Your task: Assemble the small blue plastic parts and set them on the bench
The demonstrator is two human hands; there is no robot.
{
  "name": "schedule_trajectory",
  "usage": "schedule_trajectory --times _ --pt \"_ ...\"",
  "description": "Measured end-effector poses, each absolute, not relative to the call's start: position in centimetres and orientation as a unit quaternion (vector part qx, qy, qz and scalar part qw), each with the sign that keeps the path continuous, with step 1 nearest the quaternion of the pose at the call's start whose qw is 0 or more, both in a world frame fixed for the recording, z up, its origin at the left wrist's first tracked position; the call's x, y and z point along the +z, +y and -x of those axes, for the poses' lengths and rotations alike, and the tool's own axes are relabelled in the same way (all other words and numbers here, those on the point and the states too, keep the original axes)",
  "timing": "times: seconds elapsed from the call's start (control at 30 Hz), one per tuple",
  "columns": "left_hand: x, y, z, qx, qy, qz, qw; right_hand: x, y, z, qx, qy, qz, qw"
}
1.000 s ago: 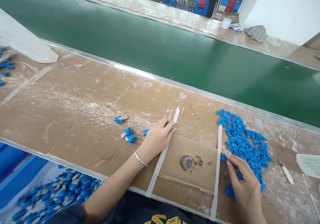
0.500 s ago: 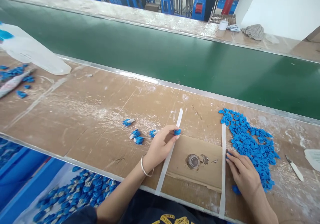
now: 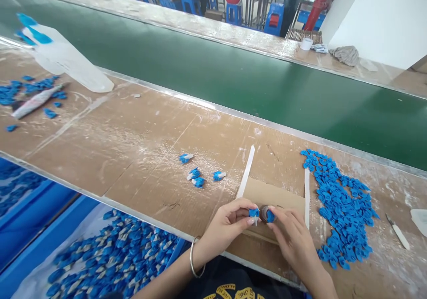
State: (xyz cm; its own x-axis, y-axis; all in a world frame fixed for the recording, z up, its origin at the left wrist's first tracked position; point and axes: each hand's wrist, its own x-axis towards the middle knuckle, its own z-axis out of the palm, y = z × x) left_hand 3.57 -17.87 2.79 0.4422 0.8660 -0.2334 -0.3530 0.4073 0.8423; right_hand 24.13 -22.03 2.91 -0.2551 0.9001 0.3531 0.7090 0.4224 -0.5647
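Blue plastic piece [image 3: 254, 213] pinched in left hand [image 3: 227, 225] grip at lower centre of frame, right hand [image 3: 293, 241] pinching second blue piece [image 3: 270, 216] beside it, above cardboard-topped bench [image 3: 133, 156], blue pile [image 3: 340, 210] at right.

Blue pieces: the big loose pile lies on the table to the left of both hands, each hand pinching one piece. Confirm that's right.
Not quite. The head view shows the big loose pile to the right of both hands. The left hand and right hand do each pinch one blue piece.

Four loose blue-and-white pieces [image 3: 199, 173], two tape strips [image 3: 246, 172]
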Motion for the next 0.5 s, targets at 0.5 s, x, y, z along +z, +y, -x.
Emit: schedule_trajectory --times 0.5 --pt "3.6 -19.6 -6.0 0.415 0.229 -0.261 0.841 3.3 -24.4 -21.1 0.441 -0.451 0.502 0.592"
